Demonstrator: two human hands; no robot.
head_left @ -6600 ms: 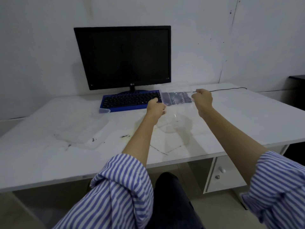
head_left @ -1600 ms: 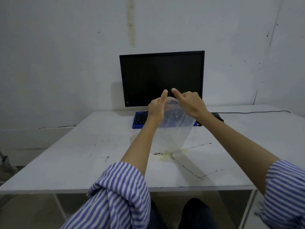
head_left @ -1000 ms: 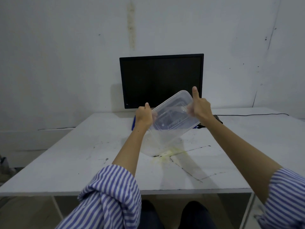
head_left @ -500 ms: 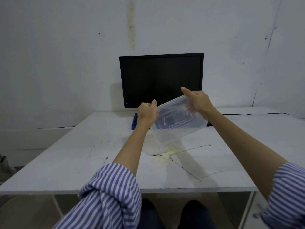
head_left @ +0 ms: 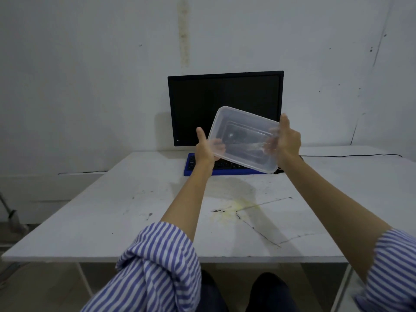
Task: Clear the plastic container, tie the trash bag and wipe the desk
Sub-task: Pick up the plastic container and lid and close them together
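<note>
The plastic container (head_left: 244,139) was up in the air in front of the monitor (head_left: 225,97), above the blue keyboard (head_left: 191,164), tilted so that its open side faced back toward the person and its left end stood higher than its right. The left hand (head_left: 206,149) gripped the lower left corner, thumb raised along the outside and fingers curled behind the clear wall. The right hand (head_left: 284,140) clasped the right end, fingers wrapped inside the rim. Held at both ends and turned open-side-in, it was probably being checked for leftovers; a wet smear seemed to cling inside near the right hand, though through the clear plastic that was hard to tell.

Below, the white desk (head_left: 112,217) carried a yellowish stain (head_left: 227,210) beside a dark crack line, and scattered dark specks, so the wiping step looked not yet done. No trash bag showed in this view.

Compared with half a second before, the container had swung up: then its base faced the camera and it tipped downward over the stain, as if being emptied, and now its mouth faced the person and it sat higher against the monitor. The right hand had shifted from the top edge to the end, and more of the keyboard was uncovered.
</note>
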